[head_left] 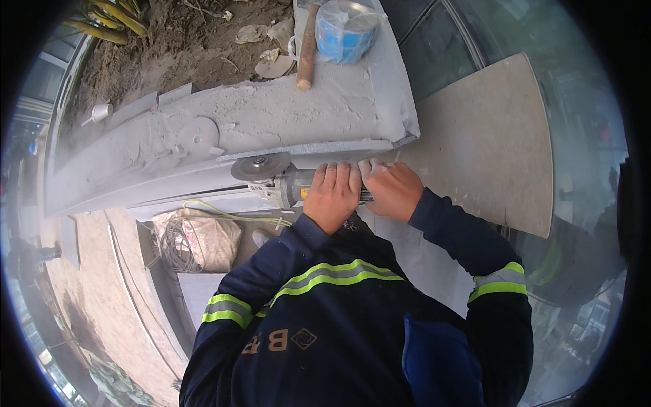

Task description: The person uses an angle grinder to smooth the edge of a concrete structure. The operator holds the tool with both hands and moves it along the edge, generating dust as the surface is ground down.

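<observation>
Both my hands hold a grey angle grinder (288,188) sideways, with its round disc (260,167) pointing left. My left hand (332,197) wraps the body just behind the head. Right beside it, my right hand (392,190) grips the rear of the handle. The disc sits against the lower front edge of a long, dust-covered grey stone slab (271,119). My dark sleeves carry yellow reflective bands. I cannot make out whether the disc is spinning.
A wooden hammer handle (306,47) and a blue tub wrapped in plastic (346,30) rest on the slab's far end. Soil with plants (169,47) lies behind. A sack with coiled wire (196,237) and a yellow-green cord (230,214) sit below left. A beige tile (488,136) lies right.
</observation>
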A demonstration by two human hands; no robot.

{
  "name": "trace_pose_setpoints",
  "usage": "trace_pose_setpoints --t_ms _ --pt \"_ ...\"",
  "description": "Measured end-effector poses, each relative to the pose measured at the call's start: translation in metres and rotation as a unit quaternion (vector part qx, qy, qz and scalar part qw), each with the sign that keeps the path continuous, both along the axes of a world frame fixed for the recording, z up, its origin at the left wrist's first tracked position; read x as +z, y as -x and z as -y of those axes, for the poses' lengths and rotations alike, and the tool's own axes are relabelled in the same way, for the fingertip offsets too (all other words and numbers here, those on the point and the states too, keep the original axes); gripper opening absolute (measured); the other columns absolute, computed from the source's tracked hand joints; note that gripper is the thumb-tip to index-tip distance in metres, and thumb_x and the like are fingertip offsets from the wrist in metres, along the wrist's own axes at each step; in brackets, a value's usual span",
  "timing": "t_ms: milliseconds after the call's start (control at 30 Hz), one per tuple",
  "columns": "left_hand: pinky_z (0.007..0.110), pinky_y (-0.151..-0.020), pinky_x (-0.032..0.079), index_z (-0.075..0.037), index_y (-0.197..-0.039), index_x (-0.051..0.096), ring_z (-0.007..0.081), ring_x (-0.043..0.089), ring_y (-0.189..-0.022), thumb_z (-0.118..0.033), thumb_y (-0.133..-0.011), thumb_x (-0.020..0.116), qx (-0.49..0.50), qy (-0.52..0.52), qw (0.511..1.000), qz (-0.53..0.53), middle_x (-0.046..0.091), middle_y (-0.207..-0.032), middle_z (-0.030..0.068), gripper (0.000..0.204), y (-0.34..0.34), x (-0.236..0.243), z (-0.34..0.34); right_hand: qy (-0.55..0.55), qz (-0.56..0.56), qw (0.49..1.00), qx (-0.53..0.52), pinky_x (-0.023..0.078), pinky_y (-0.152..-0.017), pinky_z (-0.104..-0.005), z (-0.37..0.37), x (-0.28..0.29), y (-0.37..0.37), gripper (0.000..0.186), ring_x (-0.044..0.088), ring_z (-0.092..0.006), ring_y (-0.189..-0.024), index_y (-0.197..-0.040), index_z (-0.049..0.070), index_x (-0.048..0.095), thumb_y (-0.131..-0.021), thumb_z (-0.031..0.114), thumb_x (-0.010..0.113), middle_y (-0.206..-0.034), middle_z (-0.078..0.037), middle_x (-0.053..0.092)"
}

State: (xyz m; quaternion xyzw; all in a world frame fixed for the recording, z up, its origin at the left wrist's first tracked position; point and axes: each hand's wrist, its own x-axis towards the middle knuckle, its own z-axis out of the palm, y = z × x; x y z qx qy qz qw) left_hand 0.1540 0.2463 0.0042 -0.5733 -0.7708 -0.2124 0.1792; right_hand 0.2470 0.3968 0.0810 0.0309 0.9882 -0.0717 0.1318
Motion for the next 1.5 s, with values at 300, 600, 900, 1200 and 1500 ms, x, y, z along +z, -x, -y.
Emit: trace_pose_setpoints --t_ms 300,600,900,1200,1500 --pt "0.044 -0.094 0.055 0.002 -0.119 0.066 0.0293 0.067 -0.099 -0.015 -0.084 0.066 -0.027 0.006 1.0 -0.011 0.067 -0.109 0.0141 0.038 -0.01 0.013 -0.002 -0.004 -0.003 1.0 -0.017 0.06 -0.075 -0.0465 -0.001 0.011 -0.014 0.041 0.075 -0.0369 -0.089 -0.106 -0.002 0.063 -0.072 0.013 0.082 -0.093 -0.02 0.072" --pt "0.045 -0.093 0.056 0.002 -0.117 0.066 0.0293 0.068 -0.097 -0.016 -0.085 0.065 -0.022 0.021 0.999 -0.015 0.066 -0.106 0.0137 0.037 -0.005 0.005 -0.005 0.002 -0.017 1.0 -0.011 0.06 -0.076 -0.0468 -0.005 0.005 -0.011 0.043 0.075 -0.0372 -0.088 -0.106 -0.002 0.062 -0.073 0.015 0.082 -0.092 -0.02 0.071" --pt "0.043 -0.093 0.055 0.001 -0.114 0.066 0.0276 0.066 -0.095 -0.017 -0.085 0.064 -0.028 0.018 0.999 -0.018 0.065 -0.102 0.0123 0.035 0.004 0.004 -0.001 -0.008 -0.011 1.0 0.005 0.059 -0.076 -0.0482 -0.005 -0.006 -0.004 0.044 0.074 -0.038 -0.088 -0.106 -0.001 0.063 -0.074 0.02 0.083 -0.093 -0.019 0.071" --pt "0.042 -0.094 0.055 0.002 -0.116 0.066 0.0291 0.067 -0.099 -0.016 -0.084 0.065 -0.041 0.012 0.999 -0.009 0.066 -0.107 0.0136 0.036 -0.014 0.016 -0.009 -0.004 -0.013 1.0 -0.015 0.06 -0.075 -0.0468 -0.005 0.018 -0.024 0.04 0.075 -0.0371 -0.089 -0.104 -0.002 0.062 -0.073 0.013 0.081 -0.092 -0.02 0.071" --pt "0.043 -0.093 0.056 0.002 -0.116 0.066 0.0291 0.067 -0.099 -0.015 -0.084 0.065 -0.029 0.027 0.999 0.013 0.067 -0.109 0.0143 0.036 0.003 0.002 -0.003 0.003 -0.03 1.0 0.003 0.059 -0.074 -0.0476 -0.005 -0.002 -0.003 0.038 0.075 -0.0384 -0.086 -0.101 -0.001 0.061 -0.072 0.012 0.082 -0.091 -0.021 0.071"
